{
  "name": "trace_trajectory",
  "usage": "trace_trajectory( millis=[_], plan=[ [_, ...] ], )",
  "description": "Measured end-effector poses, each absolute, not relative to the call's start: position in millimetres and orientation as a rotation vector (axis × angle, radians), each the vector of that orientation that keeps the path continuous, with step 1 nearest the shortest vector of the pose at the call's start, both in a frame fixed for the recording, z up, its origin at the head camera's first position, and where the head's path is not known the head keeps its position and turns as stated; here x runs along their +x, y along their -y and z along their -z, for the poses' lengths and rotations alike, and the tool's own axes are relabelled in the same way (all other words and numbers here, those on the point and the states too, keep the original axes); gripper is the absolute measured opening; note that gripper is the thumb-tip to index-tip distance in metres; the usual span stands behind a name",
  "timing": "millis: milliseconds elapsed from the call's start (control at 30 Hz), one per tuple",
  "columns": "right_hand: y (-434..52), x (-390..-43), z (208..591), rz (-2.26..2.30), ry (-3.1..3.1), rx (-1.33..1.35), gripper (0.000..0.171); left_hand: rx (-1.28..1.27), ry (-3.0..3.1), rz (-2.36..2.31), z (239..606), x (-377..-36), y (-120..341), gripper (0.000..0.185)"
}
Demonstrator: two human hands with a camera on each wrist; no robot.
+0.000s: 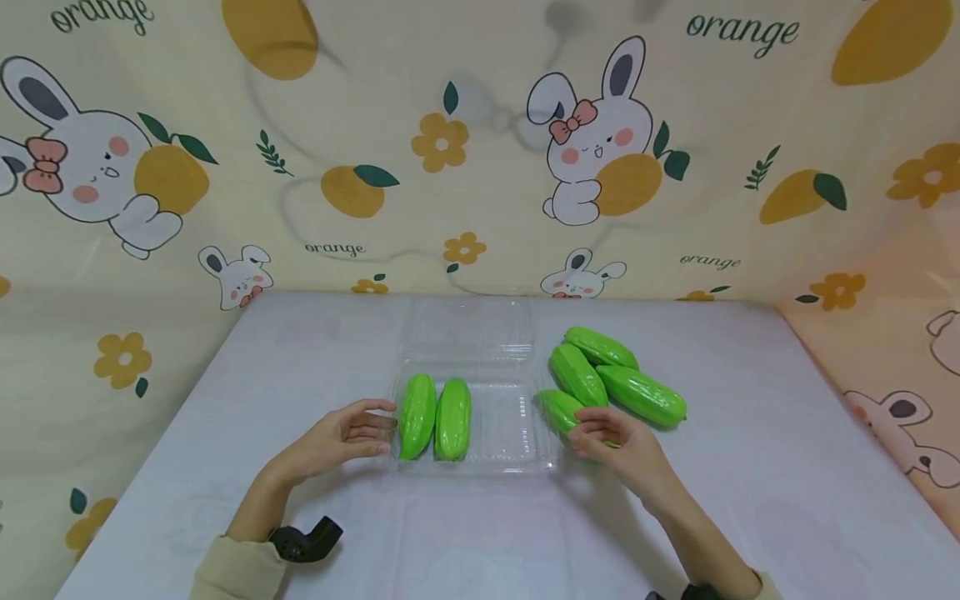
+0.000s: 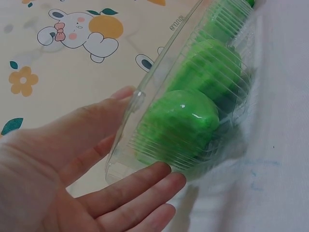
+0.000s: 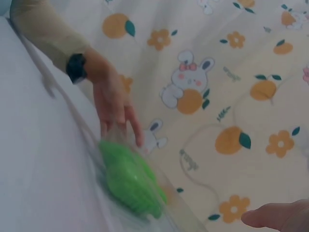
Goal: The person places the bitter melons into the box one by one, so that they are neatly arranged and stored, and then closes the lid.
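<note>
Clear plastic tray (image 1: pixel 517 433) holds two glossy ribbed green gourds (image 1: pixel 435 417). Left hand (image 1: pixel 341 437), fingers straight, touches its left edge; right hand (image 1: pixel 618 442) curls on a loose gourd (image 1: pixel 558 408).

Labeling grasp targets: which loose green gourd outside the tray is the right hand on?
The frontmost gourd, nearest the clear tray. The right hand rests on its near end. The other three loose gourds lie behind it, untouched.

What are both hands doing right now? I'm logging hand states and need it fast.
Left hand: open, straight fingers against the clear tray.
Right hand: fingers curled on a green gourd beside the tray.
</note>
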State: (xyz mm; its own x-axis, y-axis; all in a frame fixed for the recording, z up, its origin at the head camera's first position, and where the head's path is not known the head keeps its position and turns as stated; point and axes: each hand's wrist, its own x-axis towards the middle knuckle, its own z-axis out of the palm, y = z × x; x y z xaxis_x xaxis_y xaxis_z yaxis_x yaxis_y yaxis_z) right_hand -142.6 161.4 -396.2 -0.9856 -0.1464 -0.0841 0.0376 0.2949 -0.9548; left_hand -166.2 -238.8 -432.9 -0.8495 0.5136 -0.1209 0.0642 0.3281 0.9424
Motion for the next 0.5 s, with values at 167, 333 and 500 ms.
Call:
trace_trajectory(
  millis=[167, 333, 500],
  plan=[
    [-172.9, -143.1, 397.7, 1.688, -2.527, -0.049, 0.039, 0.501, -2.197, -1.532, 432.9, -166.6, 238.6, 0.065],
    [-184.9, -145.7, 402.4, 1.667, -2.6, -0.037, 0.038, 0.495, -2.187, -1.54, 432.5, -166.4, 237.9, 0.066],
    [-191.9, -149.1, 408.7, 1.646, -2.704, -0.031, 0.037, 0.499, -2.181, -1.546, 432.8, -166.5, 238.0, 0.066]
  ],
)
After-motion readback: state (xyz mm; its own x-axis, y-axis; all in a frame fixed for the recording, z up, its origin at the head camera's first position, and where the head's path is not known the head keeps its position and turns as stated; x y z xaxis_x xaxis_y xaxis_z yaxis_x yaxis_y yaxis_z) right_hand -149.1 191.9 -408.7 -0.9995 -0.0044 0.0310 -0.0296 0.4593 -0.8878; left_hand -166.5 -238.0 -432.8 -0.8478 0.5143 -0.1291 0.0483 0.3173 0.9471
